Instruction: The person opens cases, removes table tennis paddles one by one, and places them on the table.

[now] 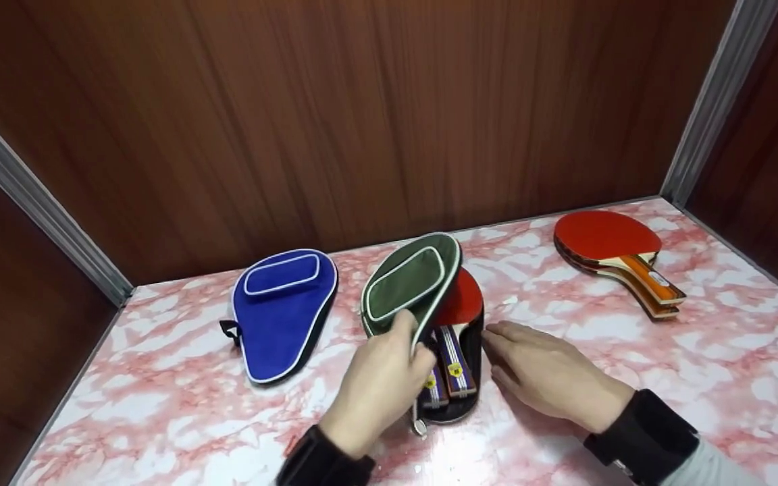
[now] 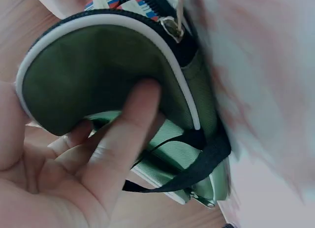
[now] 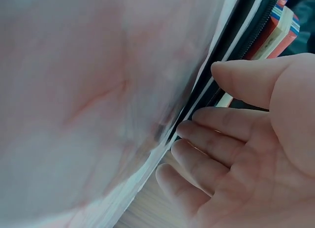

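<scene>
My left hand [image 1: 385, 378] pinches the lifted front flap of a green paddle case [image 1: 406, 283] with white piping; the left wrist view shows the flap [image 2: 98, 70] bent between thumb and fingers. Inside the case lie table tennis paddles, one with a red face [image 1: 464, 297] and a striped purple handle [image 1: 455, 361]; a second handle [image 1: 435, 388] shows beside it, partly covered. A zipper pull [image 1: 419, 426] hangs at the case's lower end. On the case's right side, my right hand [image 1: 551, 368] has its fingers extended against the zippered edge [image 3: 216, 85].
A blue paddle case [image 1: 284, 317] with a black strap lies to the left. Two stacked paddles [image 1: 608, 236], the upper one red-faced, lie at the far right. Wooden panels [image 1: 375, 121] wall in the back and sides of the marbled pink-and-white table [image 1: 173, 398].
</scene>
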### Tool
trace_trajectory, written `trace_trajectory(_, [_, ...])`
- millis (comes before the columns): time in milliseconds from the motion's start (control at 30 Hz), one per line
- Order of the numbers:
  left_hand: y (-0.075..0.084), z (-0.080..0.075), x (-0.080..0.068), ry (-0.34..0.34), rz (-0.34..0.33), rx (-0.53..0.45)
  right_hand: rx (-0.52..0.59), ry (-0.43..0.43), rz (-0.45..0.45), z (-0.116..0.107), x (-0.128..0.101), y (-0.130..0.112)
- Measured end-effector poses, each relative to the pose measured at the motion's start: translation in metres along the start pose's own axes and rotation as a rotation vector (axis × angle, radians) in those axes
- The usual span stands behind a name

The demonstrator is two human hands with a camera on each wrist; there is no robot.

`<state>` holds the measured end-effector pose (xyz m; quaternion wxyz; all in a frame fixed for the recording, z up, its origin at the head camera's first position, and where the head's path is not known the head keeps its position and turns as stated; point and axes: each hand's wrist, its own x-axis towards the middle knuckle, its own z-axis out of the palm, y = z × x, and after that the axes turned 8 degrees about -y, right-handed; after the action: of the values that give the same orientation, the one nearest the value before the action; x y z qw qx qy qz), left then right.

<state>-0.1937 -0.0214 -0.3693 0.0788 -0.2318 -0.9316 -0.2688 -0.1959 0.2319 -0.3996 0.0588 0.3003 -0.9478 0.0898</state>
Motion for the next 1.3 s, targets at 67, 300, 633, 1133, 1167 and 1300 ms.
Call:
trace_trajectory(67, [-0.004, -0.005, -0.004, 0.015, 0.002, -0.033, -0.011, 0.014, 0.001, 0.0, 0.0, -0.001])
trace_trajectory(300, [-0.013, -0.021, -0.015, 0.036, -0.004, -0.063, -0.02, 0.052, -0.048, 0.003, 0.002, -0.006])
trace_trajectory(633, [-0.042, -0.045, -0.014, 0.111, -0.223, 0.046, -0.006, -0.037, -0.053, 0.002, 0.002, -0.01])
trace_trajectory(1133, [-0.086, -0.064, -0.033, 0.088, -0.279, 0.124, 0.007, -0.035, -0.093, 0.003, 0.007, -0.013])
trace_trajectory(1167, [-0.087, -0.064, -0.036, 0.078, -0.279, 0.134, 0.001, -0.024, -0.099, 0.003, 0.008, -0.012])
trace_trajectory(1300, [-0.083, -0.067, -0.044, 0.014, -0.268, 0.164, -0.031, 0.04, -0.084, -0.001, 0.013, -0.014])
